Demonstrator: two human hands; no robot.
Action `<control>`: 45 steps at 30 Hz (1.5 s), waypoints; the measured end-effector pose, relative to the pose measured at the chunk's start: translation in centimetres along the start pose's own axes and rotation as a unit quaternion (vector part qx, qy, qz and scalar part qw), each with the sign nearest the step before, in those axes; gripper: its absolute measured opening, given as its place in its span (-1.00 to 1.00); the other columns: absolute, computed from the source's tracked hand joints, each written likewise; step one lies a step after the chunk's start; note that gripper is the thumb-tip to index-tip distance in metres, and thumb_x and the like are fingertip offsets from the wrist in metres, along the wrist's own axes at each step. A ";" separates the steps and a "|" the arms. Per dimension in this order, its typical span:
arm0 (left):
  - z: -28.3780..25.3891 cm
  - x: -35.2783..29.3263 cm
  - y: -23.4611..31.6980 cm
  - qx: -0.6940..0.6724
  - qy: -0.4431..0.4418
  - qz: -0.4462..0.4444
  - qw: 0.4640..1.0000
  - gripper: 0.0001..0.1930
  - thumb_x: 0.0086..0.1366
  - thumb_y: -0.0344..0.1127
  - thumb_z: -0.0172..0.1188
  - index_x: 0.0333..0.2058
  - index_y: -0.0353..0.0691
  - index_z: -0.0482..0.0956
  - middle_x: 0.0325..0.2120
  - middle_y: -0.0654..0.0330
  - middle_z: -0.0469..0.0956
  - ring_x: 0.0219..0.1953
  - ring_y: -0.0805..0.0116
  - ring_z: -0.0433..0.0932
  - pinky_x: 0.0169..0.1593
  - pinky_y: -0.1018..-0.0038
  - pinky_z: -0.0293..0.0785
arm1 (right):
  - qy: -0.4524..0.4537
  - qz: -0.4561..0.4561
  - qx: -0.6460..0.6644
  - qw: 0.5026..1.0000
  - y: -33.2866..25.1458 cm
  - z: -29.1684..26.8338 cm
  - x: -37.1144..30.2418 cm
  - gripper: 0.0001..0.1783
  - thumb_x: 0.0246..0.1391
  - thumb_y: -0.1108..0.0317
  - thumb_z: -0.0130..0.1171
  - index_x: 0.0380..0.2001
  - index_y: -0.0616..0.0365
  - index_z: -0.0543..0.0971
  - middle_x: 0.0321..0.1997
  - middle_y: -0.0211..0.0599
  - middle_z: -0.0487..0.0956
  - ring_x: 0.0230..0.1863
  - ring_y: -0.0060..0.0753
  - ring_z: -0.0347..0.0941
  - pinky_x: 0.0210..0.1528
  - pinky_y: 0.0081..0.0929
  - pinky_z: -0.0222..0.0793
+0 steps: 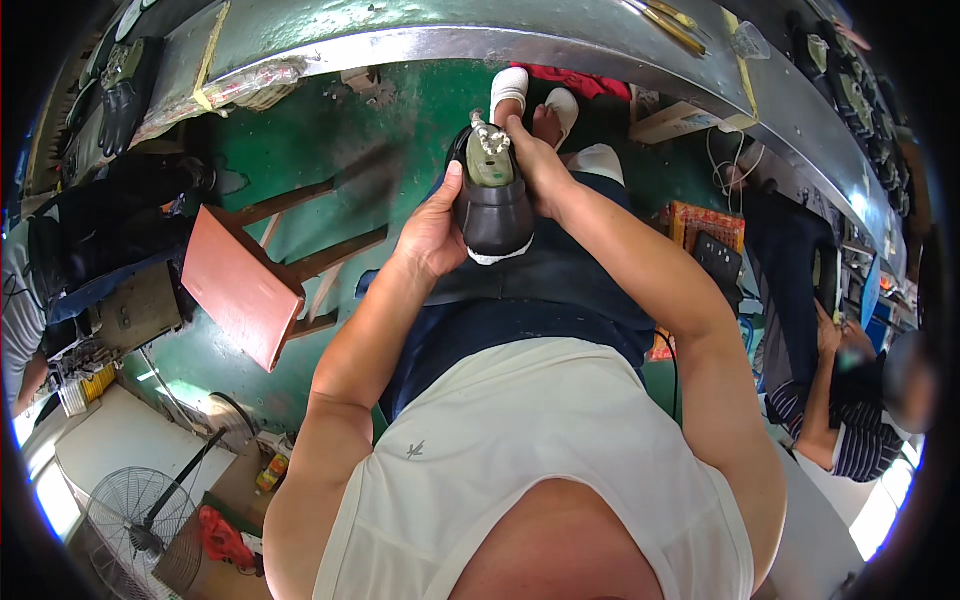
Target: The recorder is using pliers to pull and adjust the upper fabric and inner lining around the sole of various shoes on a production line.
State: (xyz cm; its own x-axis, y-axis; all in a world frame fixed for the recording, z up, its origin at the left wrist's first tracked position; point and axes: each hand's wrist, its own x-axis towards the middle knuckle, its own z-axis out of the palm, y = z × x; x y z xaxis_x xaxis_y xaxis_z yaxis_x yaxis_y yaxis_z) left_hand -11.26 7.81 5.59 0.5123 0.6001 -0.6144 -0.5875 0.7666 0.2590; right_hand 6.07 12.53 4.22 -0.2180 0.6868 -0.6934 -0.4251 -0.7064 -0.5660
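Note:
A black shoe (497,222) is held between my two hands above my lap, its heel end toward me. A green shoe last (489,165) fills its opening, with whitish lumps on its top. A pale edge shows along the bottom of the heel. My left hand (436,226) grips the left side, thumb pointing up along the upper. On the other side, my right hand (538,168) is wrapped round the shoe farther toward the toe, and its fingers are mostly hidden. The toe itself is out of sight behind the last.
A metal-edged bench (430,45) runs across the far side, with brushes (672,28) on it. At my left stands a stool with a reddish-brown seat (243,288). A fan (143,520) is at lower left. Co-workers sit on both sides; one wears a striped sleeve (868,440).

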 end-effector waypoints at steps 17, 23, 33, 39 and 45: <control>-2.4 -1.5 0.2 0.104 -0.066 0.082 0.989 -0.30 0.41 0.10 0.15 0.33 -0.23 0.22 0.21 0.08 0.42 0.28 0.26 0.37 0.33 0.24 0.31 | -0.121 -0.291 -0.131 0.940 1.3 -0.1 -3.7 -0.03 0.14 0.39 0.05 0.47 0.40 -0.22 0.48 0.03 0.07 0.50 -0.22 -0.01 0.48 -0.36 -0.10; -3.9 -1.3 -1.5 0.199 -0.060 0.184 0.961 -0.35 0.32 0.03 0.30 0.25 -0.14 0.30 0.13 0.20 0.48 0.21 0.31 0.41 0.30 0.25 0.26 | -0.169 -0.317 -0.146 0.922 1.7 0.0 -4.6 0.09 -0.09 0.53 0.12 0.48 0.30 -0.20 0.49 -0.03 0.06 0.52 -0.23 -0.05 0.49 -0.37 -0.12; -2.8 -2.5 0.3 0.303 -0.105 0.208 0.924 -0.15 0.26 0.01 0.37 0.36 -0.24 0.15 0.24 0.10 0.35 0.31 0.23 0.29 0.37 0.25 0.16 | -0.192 -0.191 -0.080 0.959 -1.4 0.0 -4.3 -0.37 0.07 0.29 0.39 0.16 0.28 0.41 0.05 -0.31 0.51 0.15 -0.41 0.38 0.32 -0.33 0.19; 1.6 -3.1 4.0 0.573 0.058 0.358 0.735 0.09 0.26 0.21 0.27 0.38 -0.56 -0.08 0.37 -0.30 0.05 0.46 -0.07 0.01 0.46 0.18 -0.03 | -0.099 -0.269 -0.196 0.938 -0.2 1.9 -5.4 -0.32 0.05 0.30 0.42 0.18 0.28 0.39 0.02 -0.29 0.54 0.05 -0.38 0.48 0.17 -0.36 0.38; 4.7 -3.9 5.1 0.583 0.122 0.476 0.647 0.03 0.04 0.25 0.47 0.26 -0.41 0.24 0.08 -0.20 0.26 0.19 0.00 0.30 0.25 0.17 0.32 | -0.056 -0.534 -0.518 0.665 0.2 5.6 -10.9 -0.11 -0.06 0.25 0.46 0.27 0.33 0.25 0.19 0.20 0.33 0.20 0.28 0.32 0.21 -0.04 0.31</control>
State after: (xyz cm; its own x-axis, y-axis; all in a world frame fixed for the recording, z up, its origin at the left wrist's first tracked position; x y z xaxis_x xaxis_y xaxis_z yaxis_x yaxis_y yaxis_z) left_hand -13.30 10.42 12.78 0.0689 0.9820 0.1759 0.3812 -0.1889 0.9050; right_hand 3.40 5.88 14.13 -0.3674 0.8592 0.3561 0.4313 0.4966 -0.7532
